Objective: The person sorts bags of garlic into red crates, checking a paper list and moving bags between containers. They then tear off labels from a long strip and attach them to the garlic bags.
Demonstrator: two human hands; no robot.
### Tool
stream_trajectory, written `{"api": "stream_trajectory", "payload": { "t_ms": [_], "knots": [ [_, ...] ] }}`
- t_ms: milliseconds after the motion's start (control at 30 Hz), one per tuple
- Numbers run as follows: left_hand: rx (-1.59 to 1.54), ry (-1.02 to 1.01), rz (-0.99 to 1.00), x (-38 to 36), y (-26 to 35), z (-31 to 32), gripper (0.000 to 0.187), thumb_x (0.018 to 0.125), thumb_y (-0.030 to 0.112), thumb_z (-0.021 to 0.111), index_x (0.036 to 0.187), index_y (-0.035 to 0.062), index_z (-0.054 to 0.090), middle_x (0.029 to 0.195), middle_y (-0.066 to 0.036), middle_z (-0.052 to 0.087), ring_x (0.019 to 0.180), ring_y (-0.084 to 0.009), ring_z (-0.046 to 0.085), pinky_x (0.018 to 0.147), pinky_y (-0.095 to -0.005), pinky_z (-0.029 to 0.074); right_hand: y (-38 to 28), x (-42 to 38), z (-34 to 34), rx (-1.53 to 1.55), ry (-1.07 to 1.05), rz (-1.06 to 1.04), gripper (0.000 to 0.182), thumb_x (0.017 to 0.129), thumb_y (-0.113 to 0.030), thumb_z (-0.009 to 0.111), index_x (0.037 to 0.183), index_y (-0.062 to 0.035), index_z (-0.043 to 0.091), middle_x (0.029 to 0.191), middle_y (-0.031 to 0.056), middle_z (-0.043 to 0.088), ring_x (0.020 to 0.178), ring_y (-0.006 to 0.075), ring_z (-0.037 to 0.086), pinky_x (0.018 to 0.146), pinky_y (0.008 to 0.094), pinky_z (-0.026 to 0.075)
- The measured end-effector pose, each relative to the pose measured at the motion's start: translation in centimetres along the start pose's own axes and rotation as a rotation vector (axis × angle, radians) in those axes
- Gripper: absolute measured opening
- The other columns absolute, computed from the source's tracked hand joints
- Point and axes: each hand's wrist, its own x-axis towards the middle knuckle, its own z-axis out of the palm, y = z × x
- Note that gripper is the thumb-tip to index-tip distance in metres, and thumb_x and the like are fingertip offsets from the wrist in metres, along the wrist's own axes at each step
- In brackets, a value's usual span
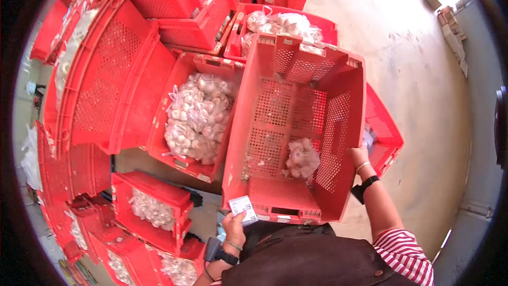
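A large red perforated crate (271, 108) is tilted up in front of me, with one clear bag of garlic (302, 159) lying near its lower end. My right hand (361, 158) is closed over the crate's right rim, a dark watch on that wrist. In my left hand (233, 229) is a white label stack (242, 209) with printed codes, pinched right at the crate's lower left corner. Left of the large crate, a red crate (165, 111) holds several bags of garlic (197, 114).
Stacked red crates (114, 53) rise along the left. Behind the tilted crate another crate (330, 27) holds bagged garlic. Lower left, a smaller crate (182, 201) also contains garlic. Concrete floor (423, 122) runs along the right to a grey wall (489, 127).
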Motion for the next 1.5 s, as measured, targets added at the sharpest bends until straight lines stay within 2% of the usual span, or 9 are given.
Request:
{"api": "stream_trajectory", "payload": {
  "t_ms": [267, 667, 833, 933, 1067, 1100, 1133, 1367, 1500],
  "knots": [
    [0.286, -0.175, 0.079, -1.3, 2.5, -4.2, 0.023, 0.081, 0.016, 0.066, 0.095, -0.0019, 0.063, 0.089, -0.005, 0.065, 0.078, -0.0105, 0.059, 0.071, -0.0257, 0.047, 0.3, 2.1, -0.7, -0.334, -0.11, -0.229, 0.022, 0.066, -0.013, 0.067, 0.083, 0.0007, 0.065, 0.069, 0.0045, 0.063, 0.056, 0.0189, 0.058, 0.049, 0.0326, 0.045],
    [-0.215, 0.628, 0.886, -13.9, 17.0, -23.7, 0.022, 0.083, 0.011, 0.061, 0.103, 0.0034, 0.057, 0.088, -0.004, 0.061, 0.08, -0.0135, 0.057, 0.073, -0.0307, 0.046, -0.7, 0.5, -0.8, 0.29, -0.465, -0.011, 0.038, 0.081, -0.016, 0.066, 0.113, 0.0009, 0.053, 0.099, 0.0083, 0.061, 0.082, 0.0184, 0.059, 0.069, 0.0312, 0.048],
    [-0.192, 0.42, 1.112, -16.4, 28.6, -21.8, 0.022, 0.084, 0.011, 0.058, 0.104, 0.0017, 0.055, 0.083, -0.004, 0.061, 0.065, -0.0112, 0.058, 0.057, -0.0246, 0.047, -4.7, 0.8, -0.6, -0.083, 0.017, -0.622, 0.047, 0.081, -0.012, 0.066, 0.12, 0.0035, 0.045, 0.112, 0.0096, 0.058, 0.094, 0.0206, 0.058, 0.083, 0.031, 0.047],
    [0.202, 0.351, 0.99, -8.7, 31.8, -19.5, 0.016, 0.083, 0.011, 0.06, 0.097, 0.0026, 0.061, 0.085, -0.001, 0.061, 0.069, -0.0082, 0.055, 0.062, -0.0243, 0.046, -17.3, -11.0, 4.7, 0.174, -0.021, -0.717, 0.034, 0.082, -0.009, 0.064, 0.112, 0.0028, 0.053, 0.107, 0.0088, 0.061, 0.095, 0.0156, 0.057, 0.083, 0.0268, 0.046],
    [0.322, -0.255, 0.492, 4.0, 32.2, -13.0, 0.02, 0.085, 0.011, 0.059, 0.102, -0.0001, 0.059, 0.091, -0.003, 0.063, 0.074, -0.0098, 0.059, 0.068, -0.0244, 0.048, -29.1, -29.1, 17.5, 0.184, -0.43, -0.533, 0.025, 0.079, -0.003, 0.061, 0.104, 0.0, 0.059, 0.097, 0.0066, 0.064, 0.092, 0.0138, 0.059, 0.079, 0.025, 0.047],
    [0.228, -0.394, 0.352, 6.2, 32.1, -11.9, 0.021, 0.086, 0.011, 0.057, 0.103, -0.0002, 0.059, 0.092, -0.003, 0.063, 0.076, -0.0103, 0.06, 0.069, -0.0248, 0.048, -29.6, -30.5, 21.4, -0.066, -0.439, -1.083, 0.028, 0.075, -0.001, 0.063, 0.103, -0.0014, 0.06, 0.093, 0.0095, 0.064, 0.09, 0.0203, 0.061, 0.077, 0.0287, 0.048],
    [0.129, -0.517, 0.198, 7.8, 32.1, -11.3, 0.021, 0.088, 0.012, 0.055, 0.105, -0.0003, 0.058, 0.093, -0.004, 0.063, 0.078, -0.0108, 0.06, 0.071, -0.0252, 0.049, -31.4, -33.1, 24.9, -0.133, -0.582, -1.209, 0.032, 0.072, -0.003, 0.066, 0.103, -0.0022, 0.06, 0.094, 0.0128, 0.062, 0.092, 0.0275, 0.06, 0.079, 0.0341, 0.048],
    [0.019, -0.743, -0.088, 13.9, 34.7, -13.6, 0.022, 0.091, 0.012, 0.049, 0.108, -0.0007, 0.056, 0.095, -0.005, 0.063, 0.084, -0.0121, 0.061, 0.074, -0.0267, 0.05, -28.5, -36.9, 40.5, -0.197, -0.607, -1.13, 0.039, 0.07, -0.006, 0.069, 0.107, -0.0006, 0.057, 0.1, 0.0152, 0.059, 0.089, 0.0315, 0.059, 0.075, 0.0359, 0.05],
    [0.363, -0.817, 0.044, 15.3, 35.2, -15.1, 0.024, 0.085, 0.005, 0.053, 0.108, -0.0008, 0.054, 0.095, -0.005, 0.062, 0.086, -0.0127, 0.06, 0.077, -0.0283, 0.048, -27.4, -36.7, 43.0, -0.148, -0.634, -0.96, 0.032, 0.071, -0.006, 0.068, 0.103, -0.0016, 0.06, 0.092, 0.0151, 0.061, 0.081, 0.0303, 0.061, 0.069, 0.0348, 0.051]
  ]
}}
